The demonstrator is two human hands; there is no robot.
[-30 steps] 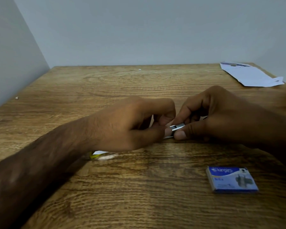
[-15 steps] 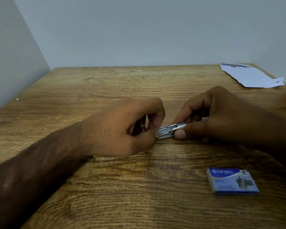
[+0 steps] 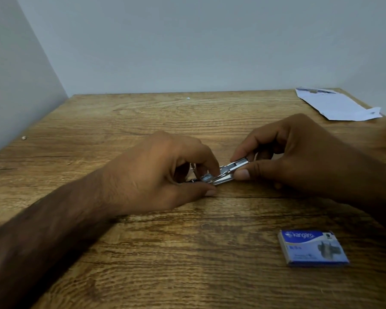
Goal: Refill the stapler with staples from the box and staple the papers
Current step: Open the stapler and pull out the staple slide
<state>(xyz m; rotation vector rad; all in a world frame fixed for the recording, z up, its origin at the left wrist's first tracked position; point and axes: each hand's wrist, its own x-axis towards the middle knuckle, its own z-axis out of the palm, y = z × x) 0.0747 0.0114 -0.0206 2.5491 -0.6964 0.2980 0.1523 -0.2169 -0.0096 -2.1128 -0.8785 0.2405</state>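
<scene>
A small metal stapler [image 3: 226, 172] lies between my two hands at the middle of the wooden table [image 3: 187, 253]. My right hand [image 3: 299, 152] pinches its right end between thumb and fingers. My left hand [image 3: 161, 172] grips its left end, fingers curled over the pulled-out metal part. Most of the stapler's body is hidden by my fingers. A blue staple box [image 3: 313, 248] lies shut on the table, near right. White papers [image 3: 334, 104] rest at the far right corner.
Grey walls stand behind and to the left of the table. A tiny loose staple [image 3: 205, 225] lies in front of my hands. A small speck [image 3: 24, 137] sits near the left edge.
My left hand has drawn leftward, and more of the shiny metal shows between the hands. The right hand stays in place.
</scene>
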